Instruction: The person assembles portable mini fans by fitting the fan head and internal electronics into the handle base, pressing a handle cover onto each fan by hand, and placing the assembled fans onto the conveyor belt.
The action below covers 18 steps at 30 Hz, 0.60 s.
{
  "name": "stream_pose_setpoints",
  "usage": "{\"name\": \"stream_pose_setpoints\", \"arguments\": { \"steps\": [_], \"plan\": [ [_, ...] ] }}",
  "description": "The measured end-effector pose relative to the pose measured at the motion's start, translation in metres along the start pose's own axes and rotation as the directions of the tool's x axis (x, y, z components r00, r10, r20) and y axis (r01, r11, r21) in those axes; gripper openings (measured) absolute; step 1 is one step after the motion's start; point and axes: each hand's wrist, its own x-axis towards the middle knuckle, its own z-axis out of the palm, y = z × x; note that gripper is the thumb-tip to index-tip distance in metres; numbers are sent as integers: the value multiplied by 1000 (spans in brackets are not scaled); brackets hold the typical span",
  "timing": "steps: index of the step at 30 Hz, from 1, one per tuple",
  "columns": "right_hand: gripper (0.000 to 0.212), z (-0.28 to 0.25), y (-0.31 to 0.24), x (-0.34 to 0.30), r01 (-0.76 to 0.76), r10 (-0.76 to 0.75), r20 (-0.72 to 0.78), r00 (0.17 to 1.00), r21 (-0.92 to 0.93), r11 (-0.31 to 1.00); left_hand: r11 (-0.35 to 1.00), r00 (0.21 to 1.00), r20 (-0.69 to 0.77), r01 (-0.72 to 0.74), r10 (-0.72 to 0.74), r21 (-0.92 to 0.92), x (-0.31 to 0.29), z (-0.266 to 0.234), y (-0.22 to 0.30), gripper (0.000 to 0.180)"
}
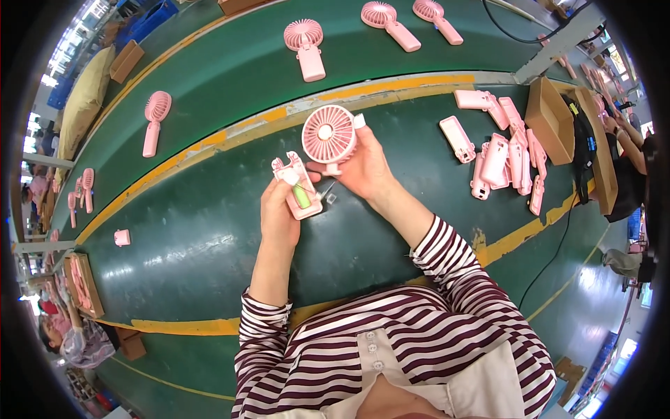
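Note:
My left hand (pixel 278 209) is closed around a pink fan handle half (pixel 313 208), its inside facing up. A green cylindrical battery (pixel 301 196) lies in that shell. Just to the right, my right hand (pixel 368 164) grips a round pink fan head (pixel 326 137) by its edge and lower side, grille up. The fan head's short neck points down toward the handle half, and the two parts stay apart. Thin leads or a small clear piece (pixel 331 197) show between my hands; I cannot make out exactly what this is.
Loose pink handle shells (pixel 495 159) are piled at the right beside a cardboard box (pixel 550 119). Beyond the yellow-edged ledge, assembled pink fans (pixel 311 64) lie on a green belt (pixel 230 77). A small pink part (pixel 122 237) sits at the left. People work at both sides.

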Motion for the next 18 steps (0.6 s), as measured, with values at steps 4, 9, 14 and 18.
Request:
{"name": "stream_pose_setpoints", "arguments": {
  "steps": [4, 9, 14, 18],
  "plan": [
    [50, -7, -2, -9, 14, -22, -90, 996, -88, 996, 994, 996, -24, 90, -89, 67, -7, -8, -11, 22],
    [47, 4, -2, -13, -9, 5, -108, 994, -32, 999, 953, 967, -20, 253, -253, 165, -18, -3, -16, 32],
    [41, 7, 4, -15, -42, 42, 23, 999, -29, 999, 934, 954, 71, 267, -291, 236, -24, 1, -17, 45],
    [34, 1, 17, -12, -32, 33, 14, 999, -60, 998, 938, 944, 133, 270, -303, 217, -26, -2, -12, 42]
  ]
}}
